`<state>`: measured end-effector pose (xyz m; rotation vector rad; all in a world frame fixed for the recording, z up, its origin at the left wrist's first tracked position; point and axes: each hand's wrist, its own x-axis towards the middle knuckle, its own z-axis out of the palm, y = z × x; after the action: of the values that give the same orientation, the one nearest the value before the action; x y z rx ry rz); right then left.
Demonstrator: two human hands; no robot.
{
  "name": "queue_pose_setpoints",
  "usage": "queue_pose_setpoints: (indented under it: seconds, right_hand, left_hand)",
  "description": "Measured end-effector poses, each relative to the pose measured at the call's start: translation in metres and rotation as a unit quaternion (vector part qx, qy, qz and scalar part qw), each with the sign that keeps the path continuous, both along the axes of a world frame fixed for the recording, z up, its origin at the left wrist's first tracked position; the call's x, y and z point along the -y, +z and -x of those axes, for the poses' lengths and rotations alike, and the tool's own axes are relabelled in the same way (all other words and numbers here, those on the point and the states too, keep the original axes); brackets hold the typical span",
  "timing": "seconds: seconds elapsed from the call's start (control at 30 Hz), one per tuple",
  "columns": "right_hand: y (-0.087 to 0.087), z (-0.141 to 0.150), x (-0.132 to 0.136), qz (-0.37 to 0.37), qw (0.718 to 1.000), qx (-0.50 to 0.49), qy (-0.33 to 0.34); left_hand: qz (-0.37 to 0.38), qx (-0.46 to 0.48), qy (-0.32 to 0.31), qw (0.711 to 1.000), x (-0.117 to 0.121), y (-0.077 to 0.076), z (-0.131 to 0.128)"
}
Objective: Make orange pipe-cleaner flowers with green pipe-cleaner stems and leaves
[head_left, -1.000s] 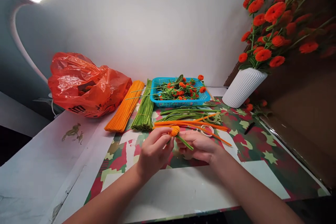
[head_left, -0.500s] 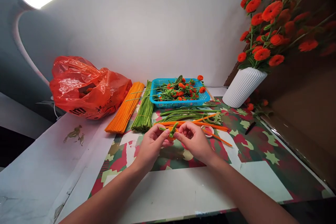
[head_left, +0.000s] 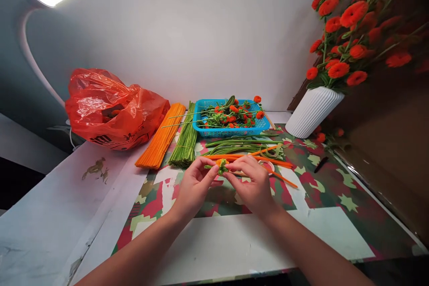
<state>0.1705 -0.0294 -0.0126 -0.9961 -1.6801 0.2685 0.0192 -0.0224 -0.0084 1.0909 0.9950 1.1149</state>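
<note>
Between my fingertips is a small pipe-cleaner flower, orange on top with green beneath. My left hand pinches it from the left with thumb and forefinger. From the right, my right hand grips its green part, thumb below and fingers curled above. Just behind my hands lie loose orange pipe cleaners and green pipe cleaners. A white ring-shaped roll sits partly hidden beside my right hand.
Bundles of orange pipe cleaners and green pipe cleaners lie left of a blue basket of finished-looking flowers. A red plastic bag stands at left. A white vase of orange flowers and a dark slim tool are at right.
The flower has turned in my fingers, so more orange shows on top and the upright green piece no longer sticks up. My right hand's fingers have shifted over it.
</note>
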Motion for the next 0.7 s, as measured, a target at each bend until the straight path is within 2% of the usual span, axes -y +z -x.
queue_pose_setpoints:
  seconds: [0.1, 0.37, 0.57, 0.7]
  right_hand:
    - [-0.0011, -0.0014, -0.0005, -0.004, 1.0, -0.021, 0.014]
    - [-0.0019, -0.0042, -0.0024, -0.03, 0.999, -0.005, 0.024]
    - [-0.0015, -0.0028, -0.0017, 0.018, 0.998, -0.036, 0.043]
    - [0.005, -0.0091, -0.0035, 0.086, 0.992, -0.07, 0.062]
  left_hand:
    - [-0.011, 0.001, 0.005, 1.0, 0.0013, 0.0013, -0.001]
    - [-0.027, 0.006, 0.021, 0.999, 0.0027, 0.0016, -0.002]
    - [-0.033, -0.007, 0.024, 0.999, 0.003, -0.0009, -0.0027]
    - [-0.034, -0.014, 0.012, 0.999, 0.0013, 0.0001, -0.0006]
